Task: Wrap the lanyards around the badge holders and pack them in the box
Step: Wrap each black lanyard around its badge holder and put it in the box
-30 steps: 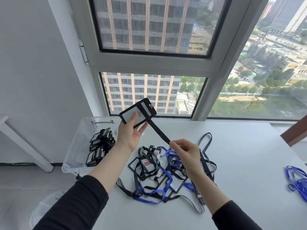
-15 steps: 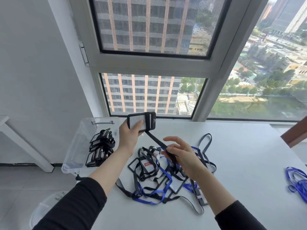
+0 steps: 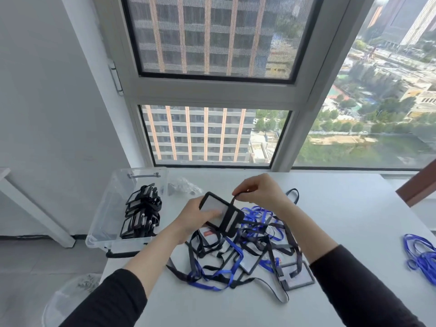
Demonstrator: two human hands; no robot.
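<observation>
The left hand (image 3: 195, 218) grips a black badge holder (image 3: 221, 214) above the middle of the white worktop (image 3: 342, 208), thumb pressed on its clear window, while the right hand (image 3: 262, 192) pinches the black lanyard (image 3: 233, 199) just past the holder's far edge. Below them lies a tangle of black and blue lanyards and holders (image 3: 245, 253). The clear box (image 3: 111, 208) at the worktop's left edge holds wrapped holders (image 3: 141, 215), and loose blue lanyards (image 3: 422, 258) lie at the right edge

Held holder: we see a black-framed rectangular badge holder (image 3: 220, 212) tilted above the table, black lanyard (image 3: 232, 214) banded across it.
Loose pile: tangled black and blue lanyards with holders (image 3: 245, 251) beneath.
Box: clear plastic box (image 3: 103, 218), left, holding wrapped holders (image 3: 141, 217).
</observation>
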